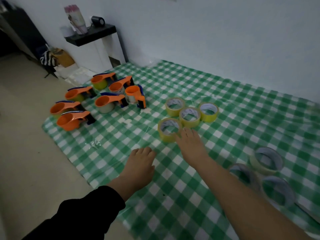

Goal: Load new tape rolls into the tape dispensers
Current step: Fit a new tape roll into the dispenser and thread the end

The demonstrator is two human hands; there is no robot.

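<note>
Several yellow tape rolls [189, 116] lie flat in a cluster on the green checked cloth [233, 104]. My right hand [189, 142] lies palm down with fingers spread, its fingertips touching the side of the nearest yellow roll [168, 129] without gripping it. My left hand [141, 163], in a black sleeve, rests on the cloth to the left and holds nothing. Several orange and blue tape dispensers [97, 99] stand grouped at the cloth's far left corner, most with a roll inside. The closest dispenser [72, 120] is about an arm's length from my left hand.
Three pale, clear tape rolls [266, 161] lie on the cloth by my right forearm. A white wall runs behind the cloth. A white cabinet with a black top [93, 34] stands at the back left, carrying a black roll [98, 20]. Beige floor lies left.
</note>
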